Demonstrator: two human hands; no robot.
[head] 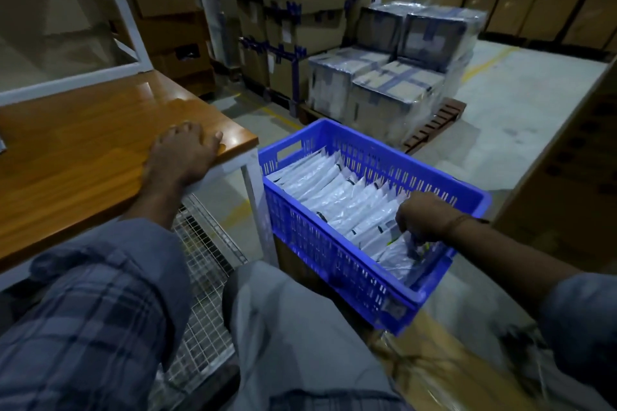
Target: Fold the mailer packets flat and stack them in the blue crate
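One blue crate (pixel 337 257) stands to the right of the wooden table (pixel 83 157), and it holds a single row of white mailer packets (pixel 337 190) standing on edge, running from its far-left end to its near-right end. Roughly fifteen packet edges can be told apart; the exact count is uncertain because they overlap. The right hand (pixel 425 218) reaches into the near-right end of the crate, its fingers curled down onto the nearest packet (pixel 397 255); whether they pinch it or only press it cannot be told. The left hand (pixel 182 152) lies flat on the table's right corner, fingers straight, holding nothing. To seat this packet well, it likely should be pushed fully down, kept flat against its neighbour, and its top edge aligned with the row.
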